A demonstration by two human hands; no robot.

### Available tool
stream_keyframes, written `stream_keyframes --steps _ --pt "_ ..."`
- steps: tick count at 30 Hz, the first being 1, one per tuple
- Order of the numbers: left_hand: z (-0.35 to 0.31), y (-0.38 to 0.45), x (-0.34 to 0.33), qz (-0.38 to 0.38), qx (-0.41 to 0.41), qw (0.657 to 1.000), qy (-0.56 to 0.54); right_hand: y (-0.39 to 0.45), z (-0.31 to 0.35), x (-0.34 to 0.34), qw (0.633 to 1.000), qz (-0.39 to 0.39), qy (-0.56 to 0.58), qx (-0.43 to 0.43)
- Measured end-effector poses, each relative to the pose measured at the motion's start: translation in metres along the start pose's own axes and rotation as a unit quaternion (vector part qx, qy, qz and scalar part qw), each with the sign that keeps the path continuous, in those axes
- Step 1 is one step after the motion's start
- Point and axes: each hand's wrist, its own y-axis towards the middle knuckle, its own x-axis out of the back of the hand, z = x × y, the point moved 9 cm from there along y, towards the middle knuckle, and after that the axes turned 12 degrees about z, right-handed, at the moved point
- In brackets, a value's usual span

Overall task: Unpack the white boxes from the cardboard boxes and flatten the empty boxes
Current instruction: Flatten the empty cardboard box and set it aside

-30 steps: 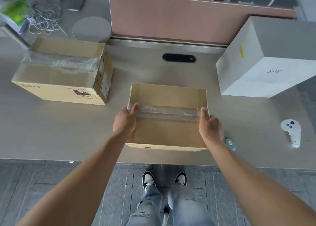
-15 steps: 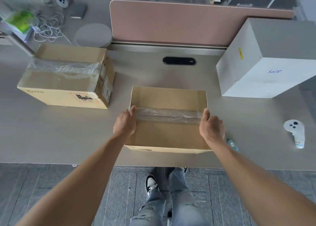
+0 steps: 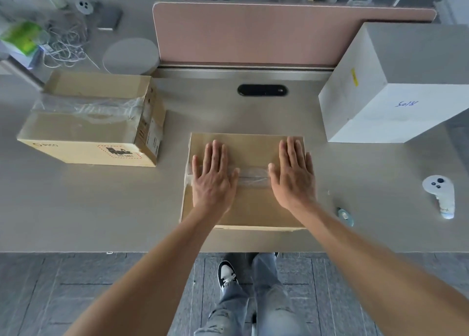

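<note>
i press both flat, empty palms, left hand (image 3: 213,180) and right hand (image 3: 293,180), on the cardboard box (image 3: 245,208); it seems light, stiff-edged; grip beside the tape (image 3: 253,178).

Your stock on the desk: one flattened cardboard box (image 3: 247,183), brown, lying flat near the front edge at centre, a strip of clear tape (image 3: 253,177) running across its middle, both of your palms spread on top of it. One cardboard box (image 3: 94,118), brown, upright at the left, top flaps taped shut with wrinkled clear tape, printed labels on its front and right side. One white box (image 3: 396,86), large, closed, at the right rear, blue handwriting on its front face.
</note>
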Motion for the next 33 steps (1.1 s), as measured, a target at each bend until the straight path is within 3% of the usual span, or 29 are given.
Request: stream_keyframes --steps 6,8,10,12,14,16,18,20,26,33 --pt "0.002 0.000 0.000 -0.041 -0.013 0.999 -0.013 0.007 0.000 -0.005 1.000 0.005 -0.004 0.016" --pt "0.002 0.002 0.008 -0.055 -0.022 0.997 -0.051 0.010 -0.004 0.002 0.997 -0.008 0.068 0.032" --pt "0.009 -0.001 0.021 -0.068 -0.032 0.988 -0.136 0.002 -0.016 0.014 0.983 -0.069 0.163 0.042" --pt "0.027 -0.011 0.036 -0.106 0.003 0.974 -0.202 -0.010 -0.035 0.017 0.976 -0.097 0.194 -0.023" --pt "0.052 -0.022 0.046 -0.125 0.095 0.966 -0.206 -0.018 -0.057 0.010 0.961 -0.050 0.236 -0.137" --pt "0.077 -0.024 0.027 -0.053 0.192 0.944 -0.262 -0.025 -0.072 -0.001 0.924 0.023 0.293 -0.245" --pt "0.096 -0.021 -0.001 0.031 0.252 0.904 -0.343 -0.027 -0.076 -0.008 0.900 0.078 0.322 -0.284" --pt "0.107 -0.015 -0.011 0.050 0.252 0.885 -0.388 -0.029 -0.077 -0.008 0.908 0.080 0.288 -0.295" --pt "0.104 -0.012 -0.006 0.025 0.216 0.914 -0.341 -0.023 -0.071 -0.003 0.946 0.034 0.194 -0.258" --pt "0.103 -0.012 0.001 0.005 0.214 0.926 -0.311 -0.019 -0.063 0.004 0.960 0.009 0.165 -0.227"
